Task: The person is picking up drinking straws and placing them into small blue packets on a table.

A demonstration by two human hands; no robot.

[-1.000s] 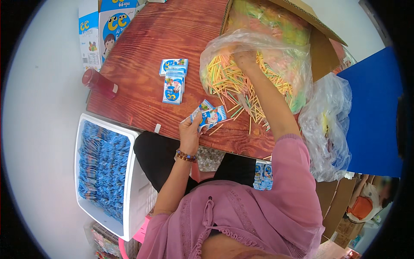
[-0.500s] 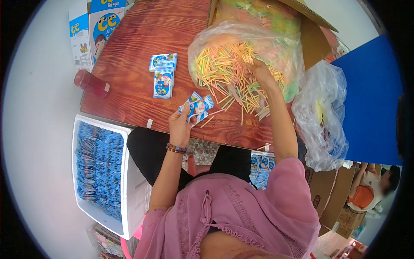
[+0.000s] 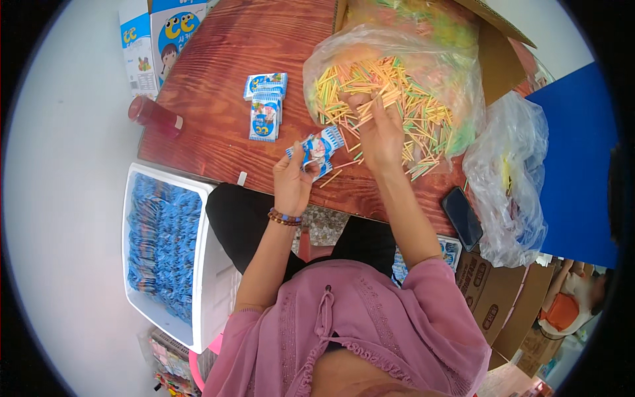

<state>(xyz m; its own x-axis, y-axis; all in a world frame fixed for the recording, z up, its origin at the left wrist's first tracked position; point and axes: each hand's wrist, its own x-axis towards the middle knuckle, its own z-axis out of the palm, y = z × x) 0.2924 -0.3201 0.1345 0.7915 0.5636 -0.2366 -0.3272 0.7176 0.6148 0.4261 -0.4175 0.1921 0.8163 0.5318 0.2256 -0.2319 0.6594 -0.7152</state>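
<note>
My left hand (image 3: 293, 180) grips a small stack of blue-and-white packets (image 3: 319, 149) just above the near edge of the reddish wooden table (image 3: 218, 126). To its right, my right hand (image 3: 375, 129) lies palm down on a heap of thin coloured sticks (image 3: 390, 92) spilling out of an open clear plastic bag (image 3: 456, 73), its fingers curled among the sticks; whether any stick is pinched I cannot make out. A few loose sticks (image 3: 333, 177) lie on the wood between the two hands.
More blue packets (image 3: 265, 109) are piled on the table to the left, near a red bottle (image 3: 156, 116) lying on its side. A white crate (image 3: 198, 264) of blue packets stands at my left knee. A phone (image 3: 462, 217) and another plastic bag (image 3: 512, 178) are on the right, a cardboard box (image 3: 493, 40) behind.
My right hand has drawn back from deep in the stick pile toward its near edge. The left hand with the packets has stayed close to the table's edge.
</note>
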